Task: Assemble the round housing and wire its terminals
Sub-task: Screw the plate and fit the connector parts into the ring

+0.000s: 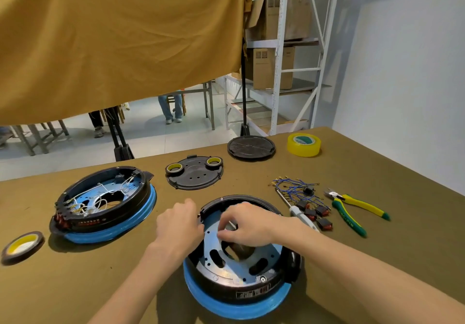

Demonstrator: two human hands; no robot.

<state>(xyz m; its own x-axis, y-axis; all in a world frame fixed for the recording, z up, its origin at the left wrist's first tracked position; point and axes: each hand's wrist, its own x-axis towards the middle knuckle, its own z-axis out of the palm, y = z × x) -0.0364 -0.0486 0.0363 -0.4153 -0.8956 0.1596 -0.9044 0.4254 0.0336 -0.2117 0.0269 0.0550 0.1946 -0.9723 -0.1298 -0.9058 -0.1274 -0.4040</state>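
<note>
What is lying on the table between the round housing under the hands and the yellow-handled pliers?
In the head view, between the housing and the pliers lie a white-handled screwdriver, a tangle of blue wires and several small black-and-red switches.

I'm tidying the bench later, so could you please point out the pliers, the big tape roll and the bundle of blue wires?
pliers (352, 204): head view, on the yellow-green handle.
big tape roll (304, 145): head view, on its yellow outer side.
blue wires (293, 189): head view, on the middle of the bundle.
</note>
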